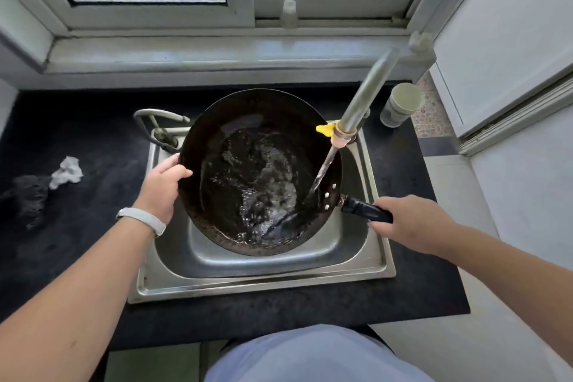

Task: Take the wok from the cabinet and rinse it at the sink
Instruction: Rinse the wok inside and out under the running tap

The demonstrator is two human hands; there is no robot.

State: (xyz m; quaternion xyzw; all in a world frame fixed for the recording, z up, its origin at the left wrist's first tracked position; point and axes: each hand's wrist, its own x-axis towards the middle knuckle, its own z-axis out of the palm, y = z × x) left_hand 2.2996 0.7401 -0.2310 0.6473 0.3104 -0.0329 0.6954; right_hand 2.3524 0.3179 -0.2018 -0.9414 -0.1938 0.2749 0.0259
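A black wok (248, 139) is held over the steel sink (266, 282), tilted a little toward me. My left hand (162, 186) grips its left rim, a white band on the wrist. My right hand (409, 223) is closed around the wok's black handle (366, 211). A metal faucet spout (369, 93) with a yellow lever reaches in from the back right. A stream of water (322, 170) runs from it into the wok's right side. Water pools and ripples in the bottom of the wok.
The sink sits in a dark countertop (93, 226). A crumpled white tissue (66, 170) and a dark scrubber (28, 195) lie at the left. A pale cup (400, 105) stands at the back right. Behind are a windowsill and a small bottle (289, 14).
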